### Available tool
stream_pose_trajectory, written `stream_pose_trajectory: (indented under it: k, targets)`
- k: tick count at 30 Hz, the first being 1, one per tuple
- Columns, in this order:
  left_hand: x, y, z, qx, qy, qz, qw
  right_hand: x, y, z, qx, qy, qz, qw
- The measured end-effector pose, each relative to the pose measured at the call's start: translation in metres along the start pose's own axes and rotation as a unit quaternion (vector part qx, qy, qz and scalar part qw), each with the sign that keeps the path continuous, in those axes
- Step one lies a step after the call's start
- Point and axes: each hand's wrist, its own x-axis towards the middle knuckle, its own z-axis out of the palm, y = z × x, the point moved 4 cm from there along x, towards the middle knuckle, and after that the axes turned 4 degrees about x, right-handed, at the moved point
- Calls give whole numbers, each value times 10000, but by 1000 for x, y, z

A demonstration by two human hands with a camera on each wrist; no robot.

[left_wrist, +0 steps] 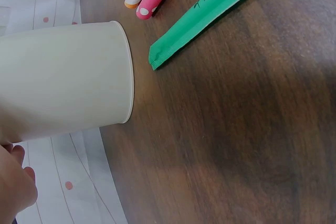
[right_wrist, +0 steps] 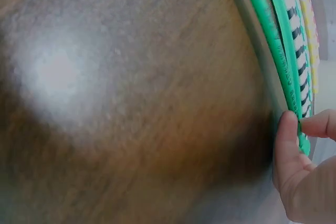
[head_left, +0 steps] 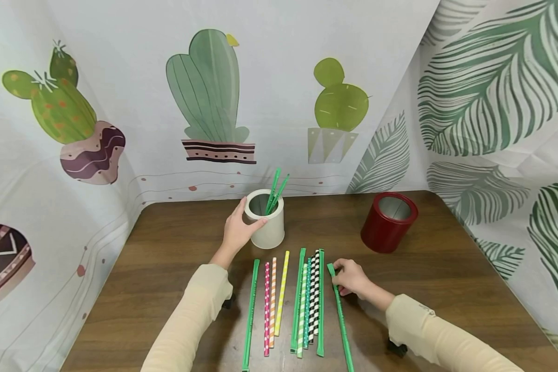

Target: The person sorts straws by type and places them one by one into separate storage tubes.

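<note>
My left hand (head_left: 237, 230) grips the white can (head_left: 268, 235) near its rim, thumb at the front and fingers at the left side. Two green paper-wrapped straws (head_left: 273, 190) stand in that can, leaning right. In the left wrist view, the can's pale wall (left_wrist: 68, 77) fills the left side, above part of the hand (left_wrist: 16, 187). With thumb and forefinger, my right hand (head_left: 353, 279) pinches another green wrapped straw (head_left: 341, 323) close to its far end. The right wrist view shows this straw (right_wrist: 269, 32) running away from the pinching fingertips.
Left of the held straw lie a black-and-white striped straw (head_left: 314, 299) and several green and teal ones. Yellow (head_left: 282, 294), orange-striped (head_left: 273, 305) and pink dotted (head_left: 267, 310) straws lie further left, beside a green wrapped straw (head_left: 251, 315). A red can (head_left: 385, 230) stands at the back right.
</note>
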Motion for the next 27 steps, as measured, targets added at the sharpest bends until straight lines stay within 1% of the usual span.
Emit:
stream_pose_trajectory:
  k: [2, 4, 11, 15, 22, 27]
  targets:
    - [0, 0, 0, -5, -12, 10, 10000, 1, -2, -3, 193, -91, 67, 9997]
    - [0, -1, -1, -9, -1, 13, 10000, 2, -7, -7, 357, -172, 48, 9992]
    - [1, -2, -1, -10, 10, 42, 10000, 8, -32, -25, 756, -411, -276, 9959]
    - [1, -2, -1, 2, 20, 50, 10000, 9, -49, -35, 993, -398, -366, 9936]
    - [1, -2, 0, -56, 36, 72, 10000, 13, -87, -49, 1268, -476, -473, 9897]
    - [1, -1, 1, -57, 12, 22, 10000, 16, -123, -59, 1627, -479, -807, 9822]
